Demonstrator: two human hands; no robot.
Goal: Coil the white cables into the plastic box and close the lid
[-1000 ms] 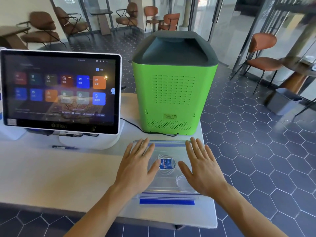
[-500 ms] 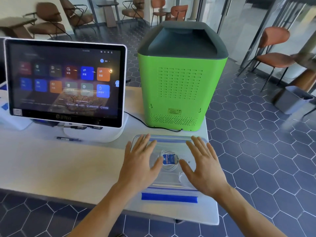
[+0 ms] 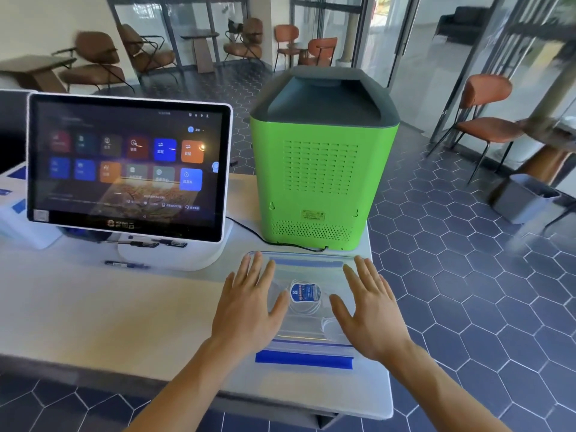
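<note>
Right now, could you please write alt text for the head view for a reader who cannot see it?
Two open hands, left hand and right hand, press flat on the lid of a clear plastic box with coiled white cables inside, near the table edge. Behind stand a green machine and a touchscreen monitor.

Left hand (image 3: 249,310) and right hand (image 3: 371,310) flat on the closed lid (image 3: 307,266), white cables (image 3: 307,310) beneath.

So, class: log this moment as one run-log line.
lid: on plastic box | white cables: coiled inside | left hand: flat on lid | right hand: flat on lid
</note>
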